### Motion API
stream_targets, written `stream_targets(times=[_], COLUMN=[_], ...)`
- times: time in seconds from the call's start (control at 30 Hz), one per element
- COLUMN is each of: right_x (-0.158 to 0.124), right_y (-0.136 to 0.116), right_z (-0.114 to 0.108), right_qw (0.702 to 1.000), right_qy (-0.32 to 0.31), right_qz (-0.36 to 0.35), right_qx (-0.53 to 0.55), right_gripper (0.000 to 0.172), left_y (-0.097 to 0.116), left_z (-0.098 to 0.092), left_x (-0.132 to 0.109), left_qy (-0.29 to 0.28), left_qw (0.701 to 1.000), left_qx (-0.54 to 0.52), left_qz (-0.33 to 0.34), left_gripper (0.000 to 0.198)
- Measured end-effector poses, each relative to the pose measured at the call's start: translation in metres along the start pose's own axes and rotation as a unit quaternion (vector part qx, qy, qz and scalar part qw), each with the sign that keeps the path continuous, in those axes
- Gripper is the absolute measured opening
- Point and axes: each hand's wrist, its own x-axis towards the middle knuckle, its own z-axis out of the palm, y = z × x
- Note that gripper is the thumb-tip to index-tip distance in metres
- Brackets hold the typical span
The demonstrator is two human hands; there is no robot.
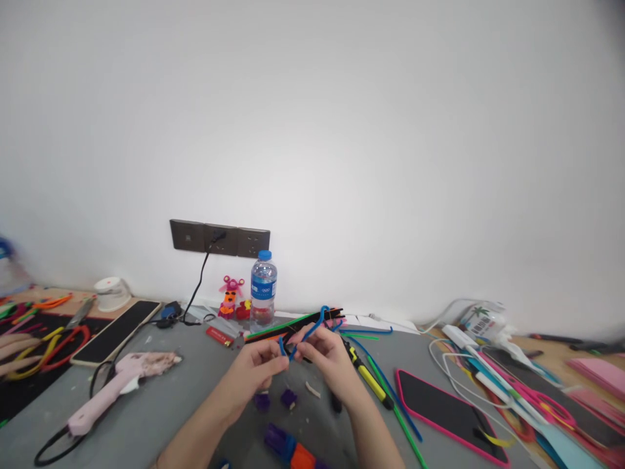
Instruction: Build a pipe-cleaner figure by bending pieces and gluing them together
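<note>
A blue pipe cleaner (312, 327) runs between my two hands above the grey mat, its far end bent into a hook. My left hand (262, 363) pinches it near one end, fingertips pressed together. My right hand (325, 352) grips it a short way along, thumb against the fingers. Behind the hands lies a bundle of black, green and orange pipe cleaners (273, 333). Below them on the mat are small purple pieces (289, 398) and a purple, blue and orange fuzzy piece (293, 449).
On the left are a pink glue gun (110, 391), a phone (117, 331) and another person's hand (17, 352). A water bottle (263, 293) stands by the wall. Right of my hands are a yellow-black tool (371, 381), a pink-edged phone (449, 413) and pink scissors (547, 404).
</note>
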Motion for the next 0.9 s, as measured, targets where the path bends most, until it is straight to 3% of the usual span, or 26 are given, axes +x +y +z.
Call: stream_targets(times=[0.27,0.43,0.53,0.63,0.7,0.8,0.9], right_x=[-0.004,-0.005,-0.002,0.001,0.002,0.002,0.002], right_y=[-0.013,-0.007,-0.002,0.001,0.003,0.004,0.004], right_z=[-0.004,-0.005,-0.005,-0.003,-0.001,0.0,-0.001], right_qw=[0.992,0.99,0.995,0.997,0.998,0.999,1.0], right_qy=[-0.108,-0.105,-0.061,-0.01,0.004,0.009,0.017], right_qz=[0.03,0.05,0.037,0.026,0.021,0.008,0.006], right_qx=[0.062,0.078,0.073,0.073,0.065,0.036,0.007], right_gripper=[0.014,0.015,0.016,0.019,0.022,0.022,0.02], left_y=[0.008,0.008,0.007,0.004,0.002,-0.002,-0.007], left_z=[0.004,0.002,-0.002,-0.002,0.001,0.007,0.009], left_x=[-0.01,-0.008,-0.004,-0.002,-0.004,-0.008,-0.009], left_qy=[-0.108,-0.105,-0.087,-0.027,0.012,0.005,-0.001], left_qw=[0.988,0.985,0.984,0.976,0.951,0.905,0.889], left_qx=[0.107,0.128,0.154,0.212,0.296,0.403,0.428], left_qz=[-0.038,-0.056,-0.018,0.047,0.082,0.139,0.164], left_gripper=[0.028,0.024,0.025,0.025,0.025,0.032,0.034])
